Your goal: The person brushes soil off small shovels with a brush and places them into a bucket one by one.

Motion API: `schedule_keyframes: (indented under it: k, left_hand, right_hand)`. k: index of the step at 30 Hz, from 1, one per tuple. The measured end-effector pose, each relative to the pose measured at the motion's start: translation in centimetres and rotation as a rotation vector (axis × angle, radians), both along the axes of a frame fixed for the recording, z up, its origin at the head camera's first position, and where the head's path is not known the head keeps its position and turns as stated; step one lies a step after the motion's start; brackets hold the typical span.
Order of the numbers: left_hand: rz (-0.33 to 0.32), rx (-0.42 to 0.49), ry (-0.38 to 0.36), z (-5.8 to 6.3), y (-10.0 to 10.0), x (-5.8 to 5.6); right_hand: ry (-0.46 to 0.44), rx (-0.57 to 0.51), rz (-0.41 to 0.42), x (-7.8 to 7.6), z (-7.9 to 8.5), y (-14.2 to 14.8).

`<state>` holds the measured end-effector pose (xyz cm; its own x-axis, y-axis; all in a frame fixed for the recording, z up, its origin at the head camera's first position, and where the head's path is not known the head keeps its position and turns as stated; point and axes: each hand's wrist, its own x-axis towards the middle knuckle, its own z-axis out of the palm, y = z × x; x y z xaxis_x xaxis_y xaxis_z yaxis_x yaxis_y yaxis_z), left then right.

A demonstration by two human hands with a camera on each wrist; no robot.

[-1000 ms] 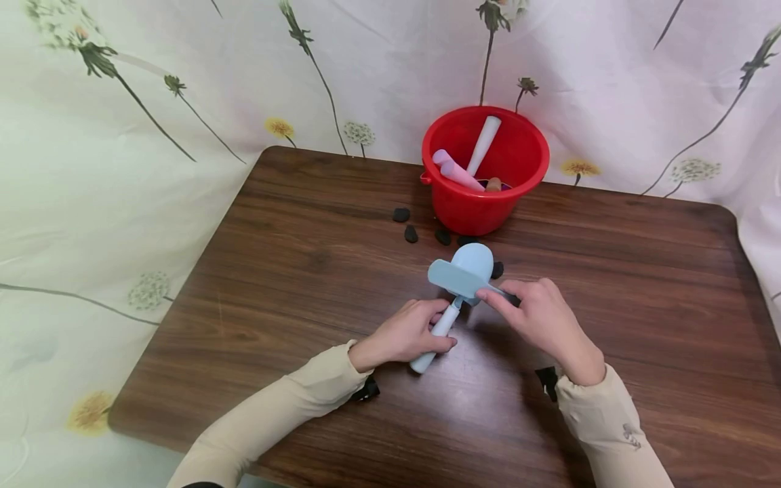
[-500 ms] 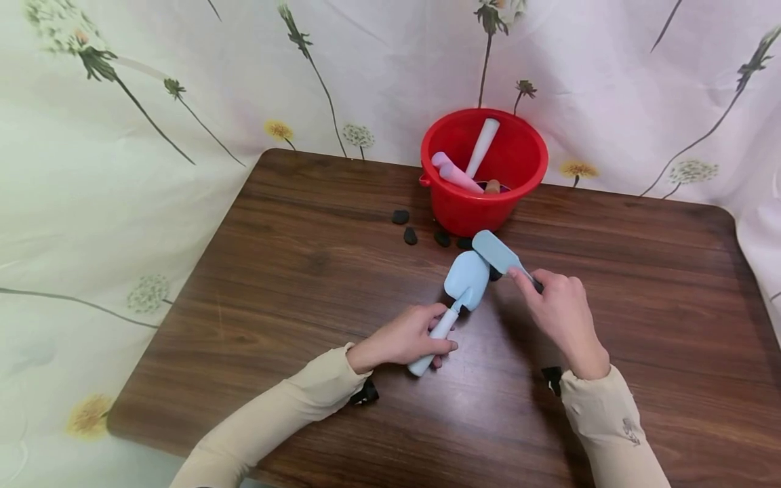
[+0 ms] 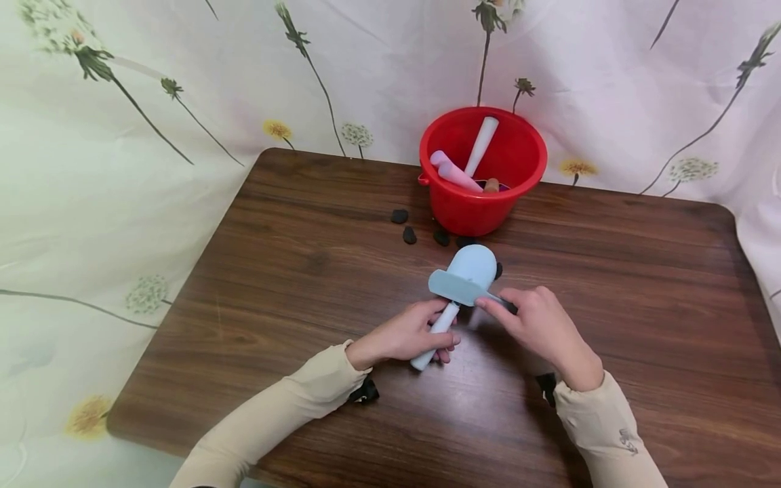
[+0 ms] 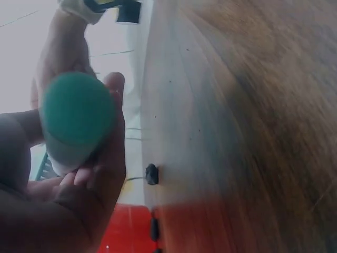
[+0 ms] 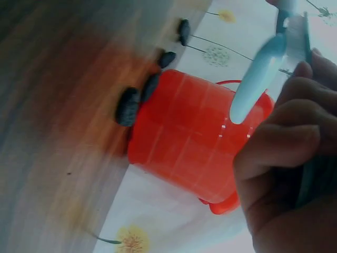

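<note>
My left hand (image 3: 405,332) grips the white handle of a light blue garden trowel (image 3: 476,263), blade pointing away over the table. In the left wrist view the handle's green-looking end (image 4: 79,108) faces the camera, with fingers around it. A light blue, flat-headed brush (image 3: 454,287) lies across the lower part of the blade. Its handle is held by my right hand (image 3: 549,325), thumb and fingers curled round it. Seen from the right wrist, the brush (image 5: 307,39) is close against the trowel (image 5: 258,79); whether they touch is unclear.
Behind the trowel stands a red bucket (image 3: 470,213) holding a white handle (image 3: 482,146), pink-purple handles (image 3: 454,175) and a brown handle end (image 3: 491,185). Several dark stones (image 3: 399,215) lie before it on the wooden table (image 3: 274,271). A flower-printed cloth (image 3: 213,81) hangs behind.
The brush went to the blade's far right edge half a second ago and has come back left across its lower part. The trowel tilted slightly and tilted back; my left hand stayed in place.
</note>
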<state>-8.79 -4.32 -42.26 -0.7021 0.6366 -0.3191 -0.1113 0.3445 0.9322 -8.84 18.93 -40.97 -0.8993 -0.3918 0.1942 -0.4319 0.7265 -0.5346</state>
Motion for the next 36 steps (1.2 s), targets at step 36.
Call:
schedule_keyframes:
  k: [36]
  left_hand:
    - [0.177,0.241,-0.31,0.0,-0.2,0.3]
  right_hand:
    - [-0.119,-0.167,0.075,-1.3,-1.3,0.5]
